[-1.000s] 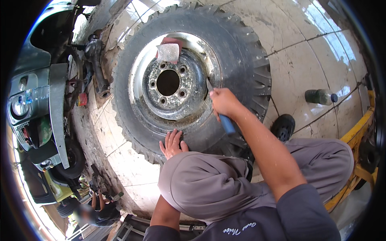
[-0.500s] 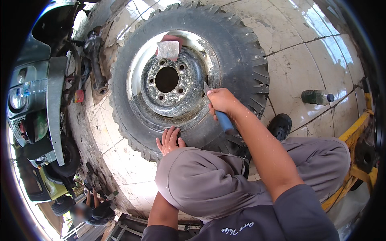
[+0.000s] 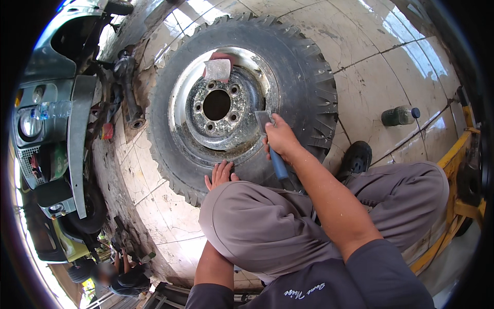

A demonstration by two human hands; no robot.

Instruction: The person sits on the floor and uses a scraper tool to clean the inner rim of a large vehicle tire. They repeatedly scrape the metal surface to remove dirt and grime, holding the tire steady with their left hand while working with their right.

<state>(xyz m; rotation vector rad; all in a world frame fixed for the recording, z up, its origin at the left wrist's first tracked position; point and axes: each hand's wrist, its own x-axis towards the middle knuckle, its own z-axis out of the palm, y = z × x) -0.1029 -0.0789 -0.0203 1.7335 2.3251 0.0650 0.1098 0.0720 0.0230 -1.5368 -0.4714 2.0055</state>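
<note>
A large knobbly tyre (image 3: 301, 87) lies flat on the floor in front of me, mounted on a worn steel wheel rim (image 3: 177, 92). My right hand (image 3: 282, 138) grips a scraper (image 3: 278, 166) with a blue handle; its flat metal blade (image 3: 262, 119) meets the right inner side of the rim. My left hand (image 3: 221, 174) rests with fingers spread on the tyre's near sidewall, partly hidden by my knee. A folded sheet of sandpaper (image 3: 218, 69), reddish with a pale grey face, lies on the far part of the rim.
A dark bottle (image 3: 400, 116) lies on the tiled floor at right, near my black shoe (image 3: 356, 158). Yellow metal framework (image 3: 455, 159) stands at far right. On the left are a vehicle front with a grey bumper (image 3: 82, 144), a metal axle part (image 3: 127, 85) and another person (image 3: 126, 275) farther off.
The scraper's blade has turned so its broad face shows, and my right hand has shifted slightly down the picture. My left hand stays on the tyre; the whole view has shifted a little.
</note>
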